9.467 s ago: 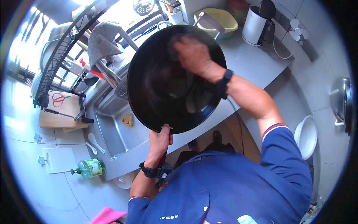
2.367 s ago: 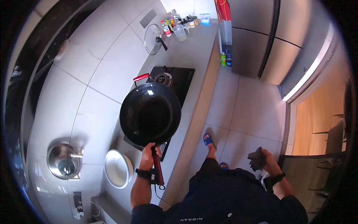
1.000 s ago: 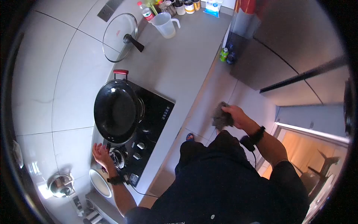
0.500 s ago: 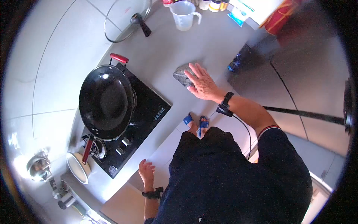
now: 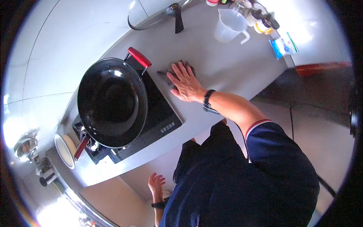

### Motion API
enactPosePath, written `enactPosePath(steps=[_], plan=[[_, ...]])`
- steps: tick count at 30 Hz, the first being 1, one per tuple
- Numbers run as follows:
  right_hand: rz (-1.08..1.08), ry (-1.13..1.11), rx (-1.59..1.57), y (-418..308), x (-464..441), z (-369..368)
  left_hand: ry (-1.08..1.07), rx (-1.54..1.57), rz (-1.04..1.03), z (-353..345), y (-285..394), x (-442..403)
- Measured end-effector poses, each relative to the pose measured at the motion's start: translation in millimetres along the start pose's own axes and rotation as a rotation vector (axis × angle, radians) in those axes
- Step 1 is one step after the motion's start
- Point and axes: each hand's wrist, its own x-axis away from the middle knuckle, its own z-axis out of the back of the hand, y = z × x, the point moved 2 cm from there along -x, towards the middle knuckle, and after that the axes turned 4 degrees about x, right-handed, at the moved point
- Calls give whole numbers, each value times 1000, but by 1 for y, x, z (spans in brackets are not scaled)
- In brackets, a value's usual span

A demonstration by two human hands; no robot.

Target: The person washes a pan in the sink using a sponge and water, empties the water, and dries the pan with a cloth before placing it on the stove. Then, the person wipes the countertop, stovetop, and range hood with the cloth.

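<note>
My right hand [image 5: 185, 84] lies flat on a dark grey cloth [image 5: 163, 75], pressing it to the grey countertop [image 5: 211, 72] just right of the stove. Its fingers are stretched out and spread, and they cover much of the cloth. Below the counter's front edge hangs my left hand [image 5: 156, 183], fingers loosely apart and holding nothing. Left of the cloth, a black wok [image 5: 111, 104] with red handles rests on the black glass stove [image 5: 166, 113].
A glass lid [image 5: 174, 17] with a black knob leans at the back wall. A clear measuring jug [image 5: 230, 26], several seasoning jars [image 5: 262, 24] and a blue-white packet [image 5: 283, 45] stand at the far right. A pale pan [image 5: 66, 150] sits by the stove's left end.
My right hand has slid the cloth leftward across the counter, closer to the stove and wok. The view has shifted, showing more of the jars. My left hand still hangs low.
</note>
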Motion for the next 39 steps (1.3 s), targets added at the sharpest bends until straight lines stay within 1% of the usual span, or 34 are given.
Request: enactPosePath(steps=[1,3,4,6,8,9,12,15,17,21,22,25,26,29,31,35,36,38,39], plan=[[19,40,-8,9,-24,-9,16,19,-4,-9,-4,7],[33,41,-21,24,-66,-16,47,51,-15,-25,-17,27],[37,49,-25,35,-88,-17,131,53,33,-35,-25,38],[60,78,-48,54,-119,-25,128,92,65,-58,-39,55],[60,80,-50,67,-126,-22,98,93,83,-71,-60,69],[33,66,-66,76,-121,-20,80,76,107,-85,-59,76],[-41,55,-98,99,-97,-5,14,36,142,-114,-57,83],[-96,69,-78,133,-42,15,-40,-17,166,-141,-33,79],[-128,74,-39,147,-5,27,-89,-17,135,-146,-24,68],[-216,113,-8,165,69,47,-176,-72,55,-137,-10,37],[-252,127,7,169,88,51,-266,68,67,-131,-10,30],[-363,133,75,182,151,69,-208,-56,55,-117,-7,18],[-403,127,98,188,174,76,-199,-121,-25,-114,-8,22],[-492,117,144,208,242,92,-200,-135,-71,-98,-29,18],[-518,130,151,229,273,100,-209,-130,-21,-93,-42,21],[-607,128,192,274,274,98,-246,-183,43,-96,-42,19],[-641,119,222,286,264,95,-250,-210,-1,-104,-31,20],[-702,106,271,301,236,93,-253,-302,-163,-140,17,28],[-696,118,260,305,217,98,-253,-350,-244,-165,47,31]])
